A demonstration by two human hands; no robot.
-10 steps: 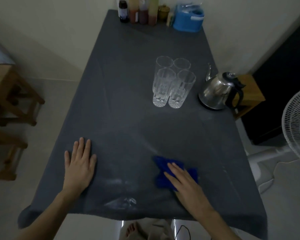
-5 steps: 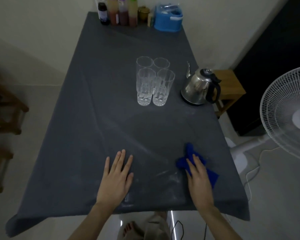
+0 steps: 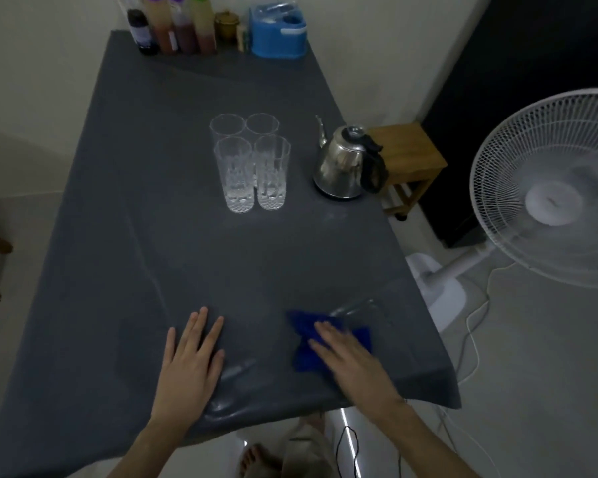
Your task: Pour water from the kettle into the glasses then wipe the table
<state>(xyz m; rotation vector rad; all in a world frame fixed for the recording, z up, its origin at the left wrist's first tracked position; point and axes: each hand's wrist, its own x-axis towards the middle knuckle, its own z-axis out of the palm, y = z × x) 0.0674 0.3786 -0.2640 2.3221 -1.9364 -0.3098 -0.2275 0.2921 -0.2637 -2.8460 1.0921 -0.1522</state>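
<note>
Several tall clear glasses (image 3: 252, 167) stand grouped in the middle of the table (image 3: 152, 215), which is covered by a dark grey cloth. A shiny steel kettle (image 3: 346, 165) with a black handle sits to their right near the table's edge. Near the front edge, my right hand (image 3: 351, 363) presses flat on a blue wiping cloth (image 3: 311, 343). My left hand (image 3: 190, 360) rests flat on the table to the left of it, fingers spread, holding nothing. Wet streaks shine on the surface around both hands.
Several bottles (image 3: 173, 25) and a blue plastic container (image 3: 278, 32) line the far end against the wall. A white standing fan (image 3: 549, 188) is on the right, its cable on the floor. A wooden stool (image 3: 411, 160) stands behind the kettle.
My right hand slid the blue cloth right across the front of the table, then back left a little. My left hand shifted right along the front edge. The head camera turned right.
</note>
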